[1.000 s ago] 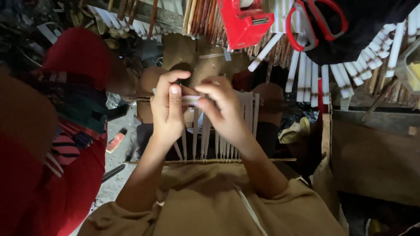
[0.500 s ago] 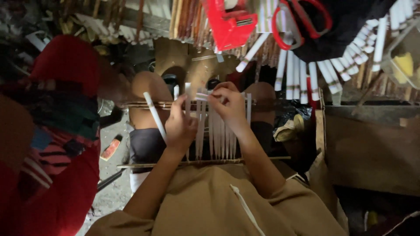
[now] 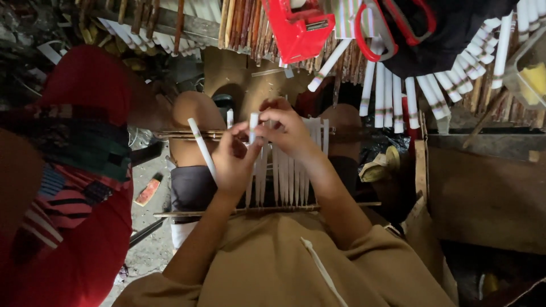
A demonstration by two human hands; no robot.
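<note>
A small frame rests across my knees: two thin brown sticks, a far one and a near one, with several white slats set upright between them. My left hand holds a loose white stick that slants up to the left, and its thumb and finger touch a slat at the frame's far stick. My right hand pinches the top of that same slat from the right.
A person in red with a striped cloth sits close on my left. Ahead lie a red box, red-handled scissors, rows of white sticks and brown sticks. A brown board stands at right.
My left hand drew back toward me with a loose white stick, then rose again to the far stick. My right hand stayed at the slat tops.
</note>
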